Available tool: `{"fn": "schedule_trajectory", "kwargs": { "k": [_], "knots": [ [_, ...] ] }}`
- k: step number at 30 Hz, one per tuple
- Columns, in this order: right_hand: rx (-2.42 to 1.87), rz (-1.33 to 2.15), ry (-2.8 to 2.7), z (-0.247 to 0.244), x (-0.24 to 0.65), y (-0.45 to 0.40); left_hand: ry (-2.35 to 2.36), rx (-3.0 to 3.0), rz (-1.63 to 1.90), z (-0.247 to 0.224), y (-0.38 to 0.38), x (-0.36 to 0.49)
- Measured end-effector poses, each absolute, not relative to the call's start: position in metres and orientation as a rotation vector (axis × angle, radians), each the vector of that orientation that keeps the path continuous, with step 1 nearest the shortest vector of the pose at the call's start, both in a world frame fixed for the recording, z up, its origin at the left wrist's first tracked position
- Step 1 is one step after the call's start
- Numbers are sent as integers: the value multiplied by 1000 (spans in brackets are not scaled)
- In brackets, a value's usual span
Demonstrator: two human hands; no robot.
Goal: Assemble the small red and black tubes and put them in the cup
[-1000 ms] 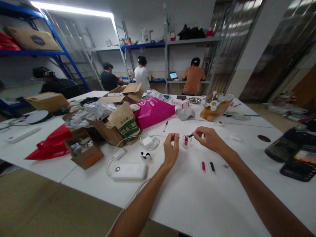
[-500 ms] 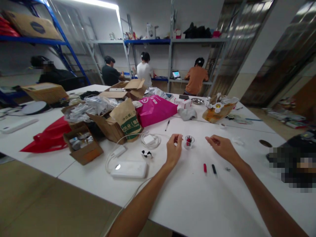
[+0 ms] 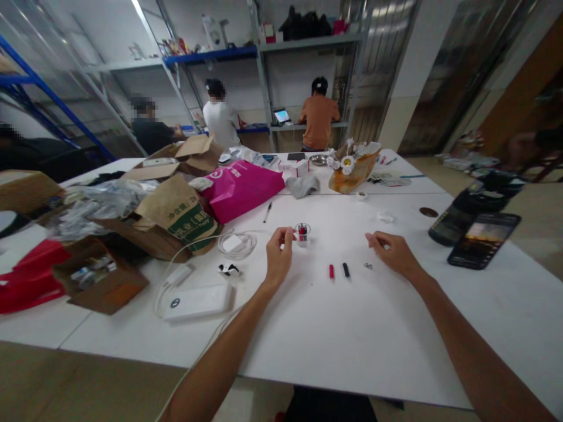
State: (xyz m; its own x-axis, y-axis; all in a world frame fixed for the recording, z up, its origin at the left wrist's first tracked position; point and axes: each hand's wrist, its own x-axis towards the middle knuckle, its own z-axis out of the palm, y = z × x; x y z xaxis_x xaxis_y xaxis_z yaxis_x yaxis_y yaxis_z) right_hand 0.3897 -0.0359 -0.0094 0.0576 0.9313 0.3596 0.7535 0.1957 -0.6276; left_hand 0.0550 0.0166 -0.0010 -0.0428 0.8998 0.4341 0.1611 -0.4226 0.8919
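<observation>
A small clear cup (image 3: pixel 302 239) holding red and black pieces stands on the white table. At its left side is my left hand (image 3: pixel 278 258), with the fingers curled and the thumb and fingertips meeting the cup's rim. My right hand (image 3: pixel 393 251) hovers over the table to the right, fingers bent in toward the thumb; anything between them is too small to make out. Between the hands lie a red cap-like piece (image 3: pixel 331 271) and a black one (image 3: pixel 346 270), side by side. A tiny metallic bit (image 3: pixel 368 266) rests just left of my right hand.
To the left are a white power bank (image 3: pixel 200 302), a coiled cable (image 3: pixel 250 245) and a box of small parts (image 3: pixel 103 281). Behind lie a pen (image 3: pixel 267 213) and a pink bag (image 3: pixel 246 187). A phone (image 3: pixel 484 240) leans at the right. Several people sit farther back.
The view has turned right and tipped, so the phone now shows fully. My left hand has come closer to the cup. My right hand stays apart from it.
</observation>
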Motion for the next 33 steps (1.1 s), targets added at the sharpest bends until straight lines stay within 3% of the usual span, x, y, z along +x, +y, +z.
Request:
{"fn": "schedule_trajectory", "kwargs": {
  "k": [6,20,33],
  "knots": [
    [-1542,276,-1838,2,393,-41,1131,1719,1392,1,5,62],
    [-1551,747,-2129,0,399,-43,1052,2393,911,-9,-25,90],
    [-1361,222,-1812,2,368,-39,1050,2548,547,-5,-23,82]
  ]
}}
